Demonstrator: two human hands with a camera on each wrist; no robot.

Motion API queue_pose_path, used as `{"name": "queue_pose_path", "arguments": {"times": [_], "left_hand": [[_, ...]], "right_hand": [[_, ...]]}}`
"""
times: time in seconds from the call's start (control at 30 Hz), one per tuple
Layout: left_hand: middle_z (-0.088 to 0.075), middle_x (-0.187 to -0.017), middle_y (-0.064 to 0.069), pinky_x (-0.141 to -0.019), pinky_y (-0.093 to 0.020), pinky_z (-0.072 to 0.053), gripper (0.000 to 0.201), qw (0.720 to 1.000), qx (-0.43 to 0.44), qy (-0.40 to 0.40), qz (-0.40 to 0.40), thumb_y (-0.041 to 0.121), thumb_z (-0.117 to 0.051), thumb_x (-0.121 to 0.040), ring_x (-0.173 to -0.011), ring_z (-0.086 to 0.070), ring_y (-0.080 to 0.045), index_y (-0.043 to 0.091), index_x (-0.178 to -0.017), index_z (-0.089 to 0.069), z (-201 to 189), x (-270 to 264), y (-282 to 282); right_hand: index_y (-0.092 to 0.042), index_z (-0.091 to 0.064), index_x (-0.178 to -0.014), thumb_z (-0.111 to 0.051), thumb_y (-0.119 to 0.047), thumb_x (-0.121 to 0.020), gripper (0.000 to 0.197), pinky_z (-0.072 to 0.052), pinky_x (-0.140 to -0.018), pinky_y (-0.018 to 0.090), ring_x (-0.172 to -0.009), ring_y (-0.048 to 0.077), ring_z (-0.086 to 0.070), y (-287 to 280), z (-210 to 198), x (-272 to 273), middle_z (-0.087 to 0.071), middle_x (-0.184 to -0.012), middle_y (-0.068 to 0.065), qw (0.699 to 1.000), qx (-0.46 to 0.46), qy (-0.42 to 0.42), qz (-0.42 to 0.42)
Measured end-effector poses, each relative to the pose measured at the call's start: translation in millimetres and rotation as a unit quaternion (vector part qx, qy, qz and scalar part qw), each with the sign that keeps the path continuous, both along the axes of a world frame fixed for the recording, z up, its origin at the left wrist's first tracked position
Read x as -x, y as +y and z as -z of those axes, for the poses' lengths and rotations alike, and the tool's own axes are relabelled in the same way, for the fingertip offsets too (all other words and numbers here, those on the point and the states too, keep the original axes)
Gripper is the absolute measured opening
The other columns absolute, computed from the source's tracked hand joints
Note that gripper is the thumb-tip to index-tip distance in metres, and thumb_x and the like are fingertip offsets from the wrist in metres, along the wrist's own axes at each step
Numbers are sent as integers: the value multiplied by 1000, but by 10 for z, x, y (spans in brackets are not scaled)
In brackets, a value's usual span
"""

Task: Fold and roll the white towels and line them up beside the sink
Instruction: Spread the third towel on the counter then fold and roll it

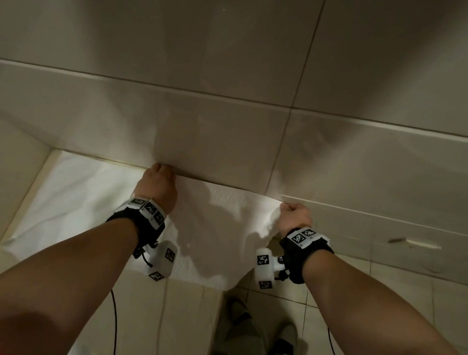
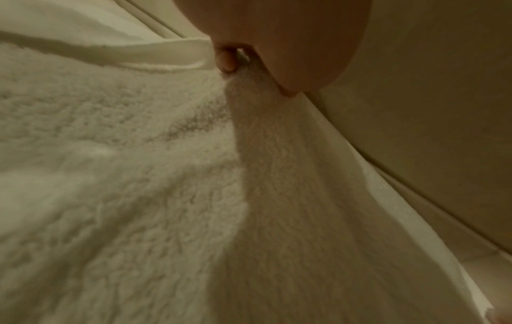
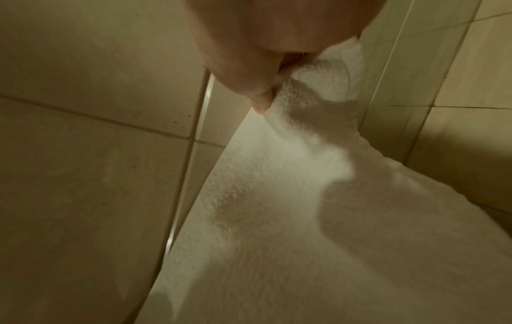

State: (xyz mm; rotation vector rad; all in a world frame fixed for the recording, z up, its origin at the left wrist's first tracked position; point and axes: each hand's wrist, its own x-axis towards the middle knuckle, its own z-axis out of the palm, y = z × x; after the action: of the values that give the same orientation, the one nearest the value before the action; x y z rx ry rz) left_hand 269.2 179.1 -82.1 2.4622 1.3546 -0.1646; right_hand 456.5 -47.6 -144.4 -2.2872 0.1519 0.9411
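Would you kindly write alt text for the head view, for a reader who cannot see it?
Two bare hands hold a white towel by its far edge against a tiled wall: the left hand pinches mid-edge, the right hand grips the corner. Both wrists wear marker-tagged cameras.

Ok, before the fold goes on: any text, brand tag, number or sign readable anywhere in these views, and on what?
No readable text in any view.
White towel: no label or brand tag shows.
Left wrist band and right wrist band: black-and-white square code markers only, no letters or numbers.
Wall tiles: plain, no sign.
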Motion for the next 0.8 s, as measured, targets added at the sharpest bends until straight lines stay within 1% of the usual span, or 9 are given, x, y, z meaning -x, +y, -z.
{"name": "queue_pose_path", "arguments": {"times": [0.17, 0.27, 0.37, 0.4, 0.5, 0.6, 0.67, 0.73, 0.8], "left_hand": [[-52, -124, -17, -94, -46, -45, 31, 1000, 8, 22, -15, 12, -37, -95, -116, -49, -38, 3, -116, -58, 1, -23, 5], [-52, -125, -18, -96, -46, -44, 31, 999, 6, 29, -21, 15, -37, -97, -117, -47, -38, 2, -117, -56, 8, -34, 2], [-51, -122, -17, -93, -46, -43, 33, 998, -2, 43, -45, 21, -36, -98, -116, -45, -38, 3, -119, -53, 1, -31, -10], [-51, -121, -18, -92, -47, -44, 33, 998, -5, 45, -53, 23, -36, -98, -114, -45, -38, 3, -119, -52, 0, -28, -11], [-50, -122, -17, -90, -48, -45, 38, 996, -16, 44, -72, 30, -40, -97, -113, -45, -37, 5, -123, -51, -8, 0, 1], [-48, -128, -14, -92, -48, -42, 38, 997, -27, 30, -69, 33, -48, -95, -118, -43, -35, 9, -124, -53, -42, 51, -20], [-46, -132, -12, -93, -48, -40, 36, 997, -36, 6, -62, 32, -54, -93, -121, -42, -34, 12, -123, -54, -79, 95, -87], [-47, -132, -11, -94, -47, -41, 33, 997, -42, -17, -55, 29, -58, -91, -121, -42, -33, 15, -121, -57, -113, 121, -167], [-48, -130, -10, -93, -46, -41, 31, 997, -47, -22, -51, 27, -59, -90, -119, -43, -33, 16, -119, -58, -154, 142, -267]], "right_hand": [[-3, -69, -109, -50, -29, -97, 34, -48, -96, 39, -109, 33, -61, 28, 53, -9, -67, -115, 15, 1000, 15, -5, -11], [-4, -70, -105, -52, -26, -96, 31, -48, -96, 37, -109, 33, -61, 44, 88, -4, -68, -114, 13, 1000, -1, 1, -10], [-4, -69, -105, -51, -22, -96, 27, -47, -87, 29, -108, 31, -61, 34, 91, 28, -68, -109, 13, 999, -17, 13, -27], [-4, -69, -103, -51, -22, -95, 26, -47, -84, 29, -106, 32, -62, 23, 70, 44, -68, -106, 13, 999, -17, 10, -27], [-9, -68, -100, -58, -25, -90, 21, -52, -87, 35, -96, 30, -64, -39, 84, 87, -68, -99, 11, 999, -30, 5, -11], [-9, -64, -109, -63, -32, -89, 30, -51, -79, 31, -93, 27, -63, -87, 150, 117, -66, -104, 10, 997, -30, 37, -61], [-4, -59, -122, -61, -28, -92, 38, -50, -89, 34, -105, 30, -62, -91, 123, 125, -63, -116, 13, 993, -28, 54, -103], [-2, -57, -125, -55, -19, -95, 34, -47, -97, 37, -114, 34, -58, -98, 29, 177, -60, -124, 14, 991, -29, 59, -120], [-1, -57, -125, -52, -14, -96, 32, -44, -101, 40, -115, 35, -56, -146, -18, 250, -57, -130, 19, 984, -45, 84, -152]]}}
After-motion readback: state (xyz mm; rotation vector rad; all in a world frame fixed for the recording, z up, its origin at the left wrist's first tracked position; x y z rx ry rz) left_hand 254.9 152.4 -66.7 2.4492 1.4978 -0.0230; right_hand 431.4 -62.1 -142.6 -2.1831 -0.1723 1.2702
